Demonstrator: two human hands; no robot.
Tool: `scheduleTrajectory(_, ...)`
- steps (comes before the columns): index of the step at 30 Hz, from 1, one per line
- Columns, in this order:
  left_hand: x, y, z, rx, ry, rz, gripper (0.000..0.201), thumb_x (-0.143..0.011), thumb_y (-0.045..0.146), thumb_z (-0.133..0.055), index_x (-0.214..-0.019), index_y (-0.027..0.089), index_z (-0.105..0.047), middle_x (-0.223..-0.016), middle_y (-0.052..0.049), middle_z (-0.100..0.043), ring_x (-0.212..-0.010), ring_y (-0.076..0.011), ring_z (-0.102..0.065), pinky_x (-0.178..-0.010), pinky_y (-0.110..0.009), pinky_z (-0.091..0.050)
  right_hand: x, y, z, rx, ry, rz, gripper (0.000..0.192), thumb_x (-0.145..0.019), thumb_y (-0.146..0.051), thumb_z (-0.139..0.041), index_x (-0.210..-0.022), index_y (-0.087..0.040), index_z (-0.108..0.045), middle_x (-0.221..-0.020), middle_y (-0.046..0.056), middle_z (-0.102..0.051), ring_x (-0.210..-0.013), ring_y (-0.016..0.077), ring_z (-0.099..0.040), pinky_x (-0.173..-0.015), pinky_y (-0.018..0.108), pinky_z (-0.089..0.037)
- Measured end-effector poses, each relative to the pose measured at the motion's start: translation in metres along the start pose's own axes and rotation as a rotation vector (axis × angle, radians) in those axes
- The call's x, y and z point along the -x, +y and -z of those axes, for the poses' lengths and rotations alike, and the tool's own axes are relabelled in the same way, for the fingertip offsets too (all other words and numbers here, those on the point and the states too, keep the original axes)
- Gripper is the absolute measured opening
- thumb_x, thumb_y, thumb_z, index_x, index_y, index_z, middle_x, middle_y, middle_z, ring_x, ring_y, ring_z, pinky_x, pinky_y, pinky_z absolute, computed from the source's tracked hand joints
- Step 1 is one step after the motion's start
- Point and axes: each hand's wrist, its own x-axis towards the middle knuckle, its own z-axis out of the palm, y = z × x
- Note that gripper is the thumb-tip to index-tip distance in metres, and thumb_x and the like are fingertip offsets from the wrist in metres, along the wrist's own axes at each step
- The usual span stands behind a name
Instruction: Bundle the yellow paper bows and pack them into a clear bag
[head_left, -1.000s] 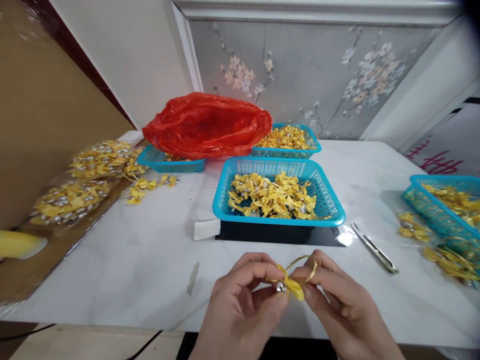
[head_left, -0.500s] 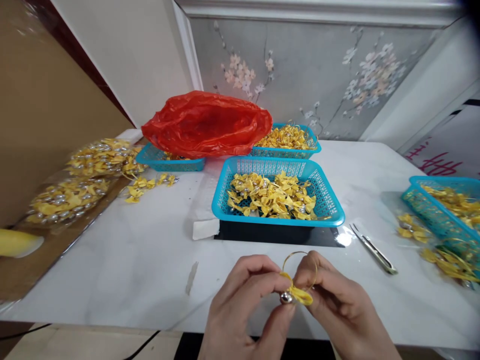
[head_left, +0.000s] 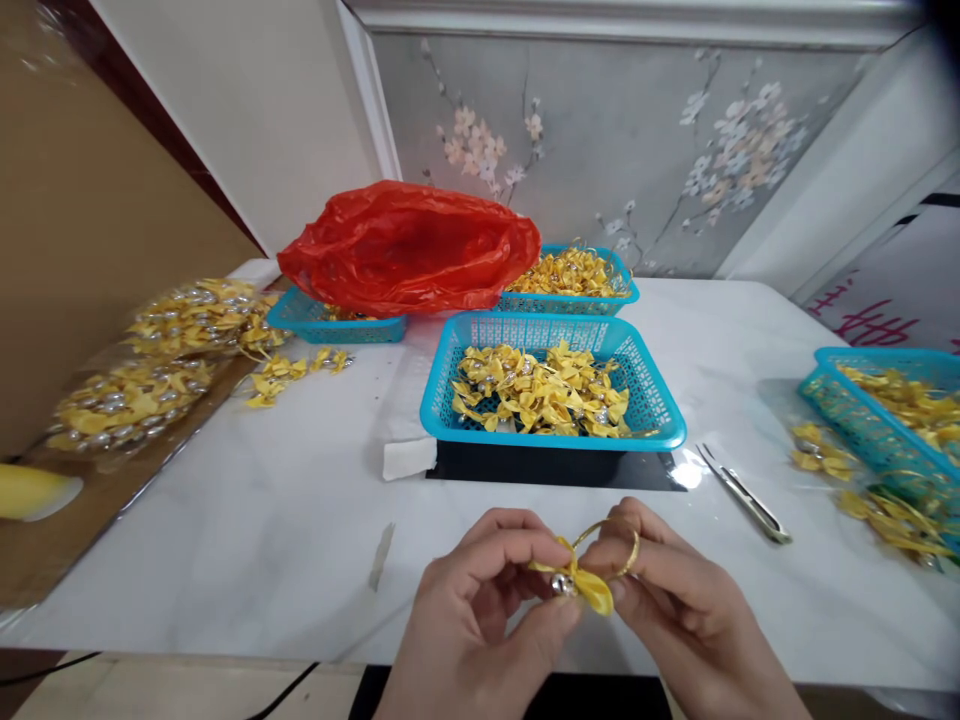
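Between my two hands, over the table's front edge, is a yellow ribbon bow (head_left: 595, 592) with a silver bell (head_left: 562, 583) and a thin gold cord loop. My left hand (head_left: 487, 610) pinches the bow and bell between thumb and fingers. On the other side, my right hand (head_left: 682, 600) is closed at the gold loop (head_left: 636, 550) and the bow's right end; its fingertips are partly hidden. Just beyond my hands, a blue plastic basket (head_left: 555, 438) holds a heap of similar yellow bows with bells.
Thread snips (head_left: 744, 494) lie to the right. Another blue basket (head_left: 885, 410) stands far right beside bagged bows (head_left: 821, 452). A red plastic bag (head_left: 412, 250) covers part of a back-left basket (head_left: 337, 325). Packed bows (head_left: 135, 395) rest on cardboard at left.
The bow has turned a little in my fingers, so more of its knot and the bell show. The gold loop has tilted to the right. The view has shifted slightly.
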Motion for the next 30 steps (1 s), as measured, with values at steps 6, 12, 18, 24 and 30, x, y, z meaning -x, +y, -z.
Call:
scheduleTrajectory(6,-0.003,0.005,-0.001,0.144,-0.028,0.174,0.007,-0.071,0.018,-0.074,-0.077,0.021,-0.072,-0.081,0.001,-0.059,-0.077,-0.0127,-0.055,-0.071,-0.022,-0.043,-0.001,0.000,0.001,-0.081,-0.023,-0.085,0.017,-0.093,-0.027,-0.053,-0.083,-0.028,-0.067,-0.078,-0.001,-0.048,-0.073,0.0135,-0.049,-0.067,0.023,-0.040)
scheduleTrajectory(12,-0.003,0.005,0.000,0.218,-0.019,0.204,0.008,-0.069,0.021,-0.077,-0.077,0.022,-0.073,-0.080,0.001,-0.063,-0.079,-0.0133,-0.057,-0.074,-0.023,-0.044,-0.001,0.003,0.003,-0.133,-0.039,-0.137,0.018,-0.092,-0.033,-0.055,-0.081,-0.026,-0.067,-0.078,0.000,-0.047,-0.073,0.0144,-0.048,-0.067,0.024,-0.038)
scheduleTrajectory(18,-0.006,-0.003,0.006,0.187,-0.115,0.180,0.008,-0.072,0.018,-0.075,-0.079,0.021,-0.073,-0.081,0.001,-0.062,-0.080,-0.0138,-0.058,-0.074,-0.023,-0.044,-0.002,0.006,0.003,-0.090,-0.041,-0.155,0.022,-0.092,-0.037,-0.054,-0.079,-0.022,-0.065,-0.077,0.000,-0.047,-0.070,0.0143,-0.049,-0.064,0.024,-0.040)
scheduleTrajectory(24,-0.004,-0.001,0.000,0.121,-0.024,0.116,0.007,-0.072,0.016,-0.073,-0.077,0.020,-0.070,-0.079,0.001,-0.061,-0.076,-0.0126,-0.055,-0.070,-0.022,-0.043,-0.005,0.004,-0.006,-0.057,0.010,-0.141,0.019,-0.090,-0.034,-0.057,-0.076,-0.021,-0.058,-0.074,-0.001,-0.051,-0.067,0.0131,-0.052,-0.062,0.022,-0.044)
scheduleTrajectory(30,-0.002,0.001,0.001,0.028,0.088,0.080,0.008,-0.072,0.016,-0.072,-0.075,0.020,-0.066,-0.077,0.001,-0.064,-0.075,-0.0128,-0.058,-0.068,-0.020,-0.046,0.000,0.002,-0.005,0.294,0.098,0.056,0.014,-0.094,-0.020,-0.044,-0.099,-0.025,-0.056,-0.089,0.002,-0.064,-0.079,0.0157,-0.062,-0.070,0.025,-0.051)
